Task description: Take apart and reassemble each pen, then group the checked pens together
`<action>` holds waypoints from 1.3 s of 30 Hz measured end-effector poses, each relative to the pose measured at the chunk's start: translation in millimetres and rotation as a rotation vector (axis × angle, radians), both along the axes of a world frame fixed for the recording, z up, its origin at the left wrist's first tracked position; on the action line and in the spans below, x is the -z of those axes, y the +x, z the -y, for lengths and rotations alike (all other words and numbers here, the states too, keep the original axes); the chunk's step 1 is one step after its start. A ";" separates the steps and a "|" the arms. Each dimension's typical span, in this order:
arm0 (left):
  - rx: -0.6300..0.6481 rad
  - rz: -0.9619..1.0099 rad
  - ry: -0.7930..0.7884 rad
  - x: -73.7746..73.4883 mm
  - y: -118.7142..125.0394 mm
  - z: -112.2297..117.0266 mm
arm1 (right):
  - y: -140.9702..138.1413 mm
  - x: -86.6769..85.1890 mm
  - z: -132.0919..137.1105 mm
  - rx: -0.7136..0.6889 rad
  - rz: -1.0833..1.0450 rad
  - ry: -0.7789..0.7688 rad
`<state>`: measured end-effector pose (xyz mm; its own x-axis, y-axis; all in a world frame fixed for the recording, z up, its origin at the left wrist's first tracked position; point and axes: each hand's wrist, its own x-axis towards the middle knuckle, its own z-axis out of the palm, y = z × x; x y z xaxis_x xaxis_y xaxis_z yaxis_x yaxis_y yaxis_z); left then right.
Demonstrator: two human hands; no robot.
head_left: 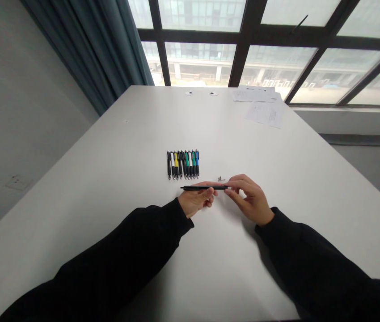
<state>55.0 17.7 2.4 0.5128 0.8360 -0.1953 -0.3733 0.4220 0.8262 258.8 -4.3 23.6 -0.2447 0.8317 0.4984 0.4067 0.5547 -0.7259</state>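
I hold a thin black pen (pixel 195 188) level over the white table (pixel 116 179), its tip pointing left. My left hand (pixel 197 200) pinches its middle from below. My right hand (pixel 250 199) grips its right end with closed fingertips. Just beyond the hands lies a neat row of several pens (pixel 183 164) with black, white, yellow, green and blue barrels. A tiny metal piece (pixel 221 179) rests on the table behind the held pen.
Loose sheets of paper (pixel 264 111) lie at the far right of the table by the window. Two small round discs (pixel 201 93) sit at the far edge. A teal curtain (pixel 99 49) hangs at the back left.
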 end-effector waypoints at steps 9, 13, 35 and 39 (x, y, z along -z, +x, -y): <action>-0.082 -0.596 0.662 7.0 -37.1 -21.8 | 35.9 5.9 -11.3 -0.008 0.151 -0.116; -0.154 -0.895 1.116 8.6 -38.6 -22.4 | 40.9 13.0 -14.6 -0.013 0.304 -0.140; -0.171 -1.040 1.171 7.8 -35.5 -21.8 | 36.1 19.5 -18.6 0.109 0.310 -0.165; -0.169 -1.042 1.163 7.4 -35.3 -22.7 | 35.9 20.1 -19.4 0.111 0.305 -0.165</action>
<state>19.7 40.4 -5.0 0.4569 0.8059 0.3765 0.5709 -0.5903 0.5706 294.7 15.1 3.5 -0.2656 0.9245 0.2735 0.6695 0.3809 -0.6377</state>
